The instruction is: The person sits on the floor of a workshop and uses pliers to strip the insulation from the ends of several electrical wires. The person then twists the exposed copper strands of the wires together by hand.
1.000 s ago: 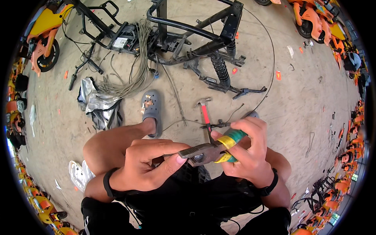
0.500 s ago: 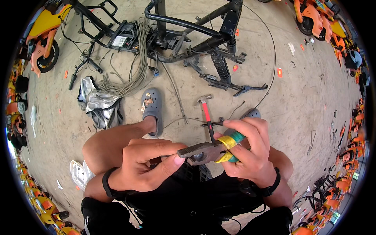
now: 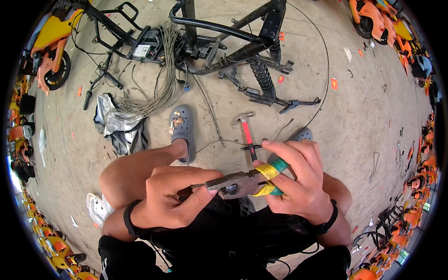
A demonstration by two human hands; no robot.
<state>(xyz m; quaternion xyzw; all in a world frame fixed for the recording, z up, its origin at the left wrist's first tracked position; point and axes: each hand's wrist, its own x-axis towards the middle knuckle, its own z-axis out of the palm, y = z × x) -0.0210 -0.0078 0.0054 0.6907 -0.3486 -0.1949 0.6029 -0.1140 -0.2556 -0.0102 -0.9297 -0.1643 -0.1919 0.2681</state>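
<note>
My right hand (image 3: 298,179) is closed around the handles of combination pliers (image 3: 238,183), wrapped in yellow and green tape. The worn grey jaws point left, toward my left hand (image 3: 179,191). There my thumb and forefinger pinch a thin dark wire-like piece (image 3: 198,185) right at the jaw tips. Most of that piece is hidden by my fingers. Both hands are above my lap. On the floor beyond them lies a claw hammer (image 3: 247,133) with a red and black handle, its head away from me.
A black scooter frame (image 3: 224,60) with a coil-spring shock (image 3: 262,77) lies ahead. A bundle of grey cables (image 3: 163,88) rests by it, beside a silver-grey cloth (image 3: 114,119). A long black cable (image 3: 328,60) curves along the right. Orange and yellow scooters (image 3: 53,74) line the edges.
The pliers' jaws have shifted slightly left and tilted a little, still held between both hands. The grips of both hands stay the same.
</note>
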